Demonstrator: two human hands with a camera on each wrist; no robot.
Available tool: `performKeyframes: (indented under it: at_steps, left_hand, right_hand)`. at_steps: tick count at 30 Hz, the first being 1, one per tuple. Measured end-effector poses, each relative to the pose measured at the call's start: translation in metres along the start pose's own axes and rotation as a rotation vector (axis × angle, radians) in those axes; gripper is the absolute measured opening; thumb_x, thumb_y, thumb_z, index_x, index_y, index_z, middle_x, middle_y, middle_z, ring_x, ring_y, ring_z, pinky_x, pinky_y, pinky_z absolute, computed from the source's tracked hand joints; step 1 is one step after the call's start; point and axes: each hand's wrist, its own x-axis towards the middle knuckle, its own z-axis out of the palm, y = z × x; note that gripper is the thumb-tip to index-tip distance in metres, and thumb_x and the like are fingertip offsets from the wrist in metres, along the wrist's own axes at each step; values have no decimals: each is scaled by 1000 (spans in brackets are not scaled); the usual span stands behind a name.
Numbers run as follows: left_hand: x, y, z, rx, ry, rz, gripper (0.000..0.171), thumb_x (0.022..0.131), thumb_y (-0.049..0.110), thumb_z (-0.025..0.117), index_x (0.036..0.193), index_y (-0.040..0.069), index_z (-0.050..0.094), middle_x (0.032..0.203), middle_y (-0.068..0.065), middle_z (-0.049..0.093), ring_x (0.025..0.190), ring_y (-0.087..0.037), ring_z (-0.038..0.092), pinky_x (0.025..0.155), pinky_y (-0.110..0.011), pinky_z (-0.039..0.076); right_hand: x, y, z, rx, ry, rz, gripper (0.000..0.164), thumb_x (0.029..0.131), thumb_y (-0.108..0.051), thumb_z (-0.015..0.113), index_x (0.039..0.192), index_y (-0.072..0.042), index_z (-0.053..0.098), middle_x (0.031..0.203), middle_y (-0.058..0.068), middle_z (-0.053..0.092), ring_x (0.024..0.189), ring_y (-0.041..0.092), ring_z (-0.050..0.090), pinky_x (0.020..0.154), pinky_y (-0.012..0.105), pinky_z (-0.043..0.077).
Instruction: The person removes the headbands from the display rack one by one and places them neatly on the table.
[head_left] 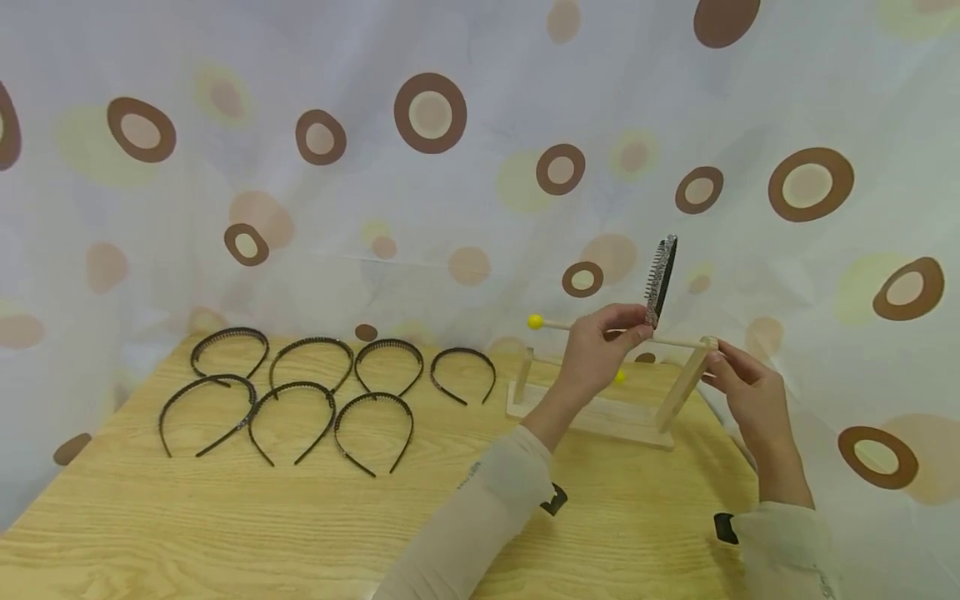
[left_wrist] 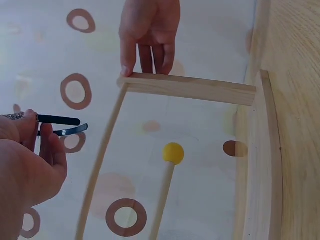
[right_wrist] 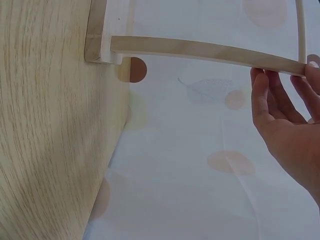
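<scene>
In the head view my left hand (head_left: 603, 346) pinches a glittery toothed headband (head_left: 661, 282), seen edge-on and upright over the top rod of a wooden rack (head_left: 682, 387). The left wrist view shows the headband's dark ends (left_wrist: 60, 120) sticking out past the fingers, apart from the top rod (left_wrist: 102, 160). Fingertips of my right hand (head_left: 757, 408) press the outer side of the rack's right post at its top, where the rod meets it. A yellow ball (head_left: 535, 322) caps the top rod's left end. Another yellow ball (left_wrist: 173, 153) tips a lower rod.
Several black headbands stand in two rows on the left of the wooden table (head_left: 225, 525), among them a front one (head_left: 375, 395) and a back right one (head_left: 463, 351). A patterned white curtain (head_left: 480, 208) hangs close behind the table and along its right side.
</scene>
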Motion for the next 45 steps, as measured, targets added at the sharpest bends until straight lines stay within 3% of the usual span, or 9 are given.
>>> performKeyframes:
  at_steps: [6,13,18,23,30,37,40,45]
  left_hand:
    - [-4,22,-19,-16,29,30,20,98,13,70,116,4,71,107,1,71,100,-2,64,88,-22,54]
    - [-16,47,-44,83,10,37,19,101,14,67,119,7,67,109,2,69,102,-3,62,85,-22,54]
    - [-29,55,-74,113,14,75,18,102,9,64,120,5,66,110,2,69,103,-6,63,85,-26,56]
    - [-48,61,-110,213,67,30,16,103,10,62,118,6,67,107,2,69,102,-10,64,85,-26,56]
    - [-78,63,-161,370,70,-56,17,104,13,59,117,7,66,108,-7,68,101,-14,64,81,-27,57]
    - [-111,49,-192,472,54,-222,17,103,14,57,116,8,66,108,-6,67,98,-15,63,76,-28,56]
    - [-124,37,-197,418,28,-341,18,104,11,56,118,4,65,107,-8,65,96,-17,63,77,-31,58]
    - [-139,21,-199,222,-4,-559,23,104,5,57,123,-7,60,117,-19,59,103,-31,62,81,-37,59]
  right_hand:
    - [-1,3,5,-19,-21,22,55,102,-22,65,149,2,48,118,-8,70,96,6,71,85,14,51]
    - [-4,-3,-1,13,1,63,56,102,-23,65,152,-3,47,112,-10,69,93,3,70,82,14,52]
    - [2,-5,1,-105,37,66,56,103,-31,63,151,-7,48,112,-7,64,92,2,68,80,12,51]
    - [6,-2,3,-256,69,49,51,107,-32,54,151,-7,48,110,-12,62,89,-1,66,79,10,49]
    - [5,-1,2,-244,116,64,47,108,-27,50,149,-4,49,106,-13,61,89,0,62,76,9,50]
    - [5,-6,6,-308,163,125,50,108,-31,46,152,-7,47,112,-14,55,94,2,56,75,9,49]
    - [6,-7,8,-308,180,132,50,108,-29,45,152,-5,46,112,-14,54,93,2,56,75,10,50]
    - [6,-9,11,-270,168,137,49,108,-26,46,151,-5,47,111,-14,54,94,3,56,75,10,50]
